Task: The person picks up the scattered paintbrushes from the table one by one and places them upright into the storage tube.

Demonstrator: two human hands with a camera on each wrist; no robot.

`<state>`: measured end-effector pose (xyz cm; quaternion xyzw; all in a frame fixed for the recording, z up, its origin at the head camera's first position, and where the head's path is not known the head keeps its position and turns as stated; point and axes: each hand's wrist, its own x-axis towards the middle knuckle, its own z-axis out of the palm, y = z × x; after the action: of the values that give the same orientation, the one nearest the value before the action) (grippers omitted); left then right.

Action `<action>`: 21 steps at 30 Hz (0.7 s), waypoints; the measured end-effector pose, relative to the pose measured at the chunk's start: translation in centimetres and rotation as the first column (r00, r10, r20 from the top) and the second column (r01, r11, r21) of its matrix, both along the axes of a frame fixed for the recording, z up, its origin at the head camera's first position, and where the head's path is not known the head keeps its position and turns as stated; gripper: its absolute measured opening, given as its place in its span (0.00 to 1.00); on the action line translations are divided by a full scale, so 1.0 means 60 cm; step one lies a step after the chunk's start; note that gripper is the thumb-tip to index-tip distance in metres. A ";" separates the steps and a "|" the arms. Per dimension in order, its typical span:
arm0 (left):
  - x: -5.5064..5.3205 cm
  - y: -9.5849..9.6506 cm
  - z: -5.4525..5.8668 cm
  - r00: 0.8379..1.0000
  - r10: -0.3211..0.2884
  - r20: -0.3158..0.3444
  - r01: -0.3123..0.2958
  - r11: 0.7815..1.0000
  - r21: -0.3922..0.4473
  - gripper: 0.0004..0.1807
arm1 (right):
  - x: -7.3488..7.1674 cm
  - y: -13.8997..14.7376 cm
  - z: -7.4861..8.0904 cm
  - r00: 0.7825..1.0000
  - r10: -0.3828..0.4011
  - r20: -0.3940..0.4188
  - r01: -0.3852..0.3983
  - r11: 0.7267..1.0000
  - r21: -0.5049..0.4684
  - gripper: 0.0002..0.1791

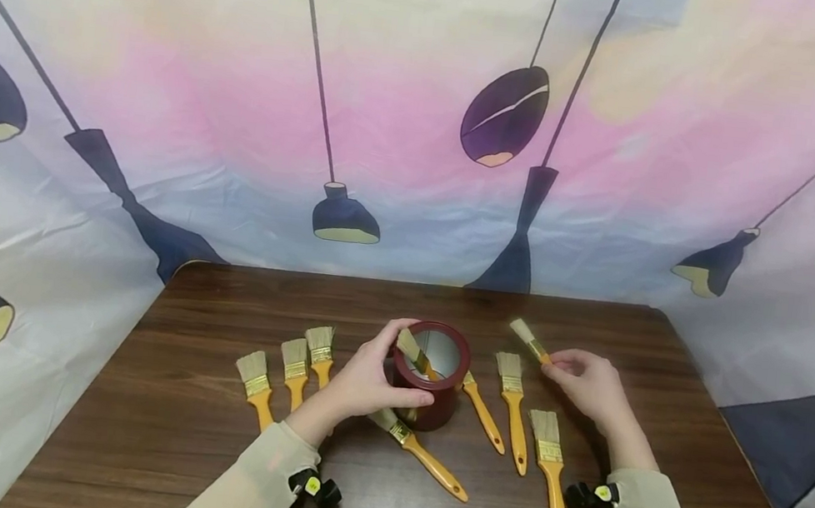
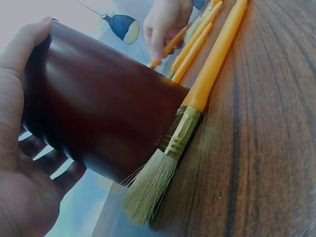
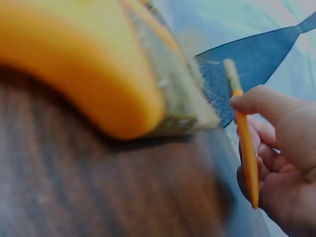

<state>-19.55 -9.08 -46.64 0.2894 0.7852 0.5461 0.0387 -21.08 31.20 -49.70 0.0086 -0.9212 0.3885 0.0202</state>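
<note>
A dark red cylindrical cup (image 1: pixel 439 404) is gripped by my left hand (image 1: pixel 367 377), its thumb on the near side and fingers round the far side. Inside it leans one paintbrush (image 1: pixel 417 353), bristles up at the rim. My right hand (image 1: pixel 592 386) pinches another paintbrush (image 1: pixel 529 338) by its orange handle, bristles pointing up and left, to the right of the cup. A wider view of the cup's side (image 2: pixel 98 94) in the left wrist view shows a paintbrush (image 2: pixel 195 103) lying right beside its base. The held brush's handle (image 3: pixel 249 158) runs along the fingers in the right wrist view.
On the brown wooden table (image 1: pixel 171 411), several paintbrushes lie left of the cup, among them one brush (image 1: pixel 255 383). Right of it lie a slanted brush (image 1: pixel 483 413), an upright-pointing brush (image 1: pixel 512 400) and a longer brush (image 1: pixel 554 480). A printed cloth (image 1: pixel 408 120) hangs behind.
</note>
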 end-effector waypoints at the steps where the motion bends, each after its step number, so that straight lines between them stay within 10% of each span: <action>1: 0.000 0.000 0.000 1.000 -0.001 -0.001 0.001 1.000 0.000 0.52 | 0.001 -0.001 0.004 1.000 -0.003 0.002 0.003 1.000 -0.025 0.19; 13: -0.001 0.005 0.003 1.000 -0.011 0.011 0.011 1.000 0.006 0.52 | 0.014 -0.054 0.102 0.996 0.008 -0.089 -0.024 0.982 -0.189 0.26; 21: 0.001 0.001 0.000 1.000 0.004 0.014 -0.004 1.000 0.000 0.51 | 0.028 -0.130 0.168 0.977 -0.015 -0.215 -0.070 0.922 -0.381 0.20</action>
<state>-19.49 -9.00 -46.62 0.2840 0.7854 0.5483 0.0433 -19.39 23.40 -39.61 0.0589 -0.8186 0.5596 0.1149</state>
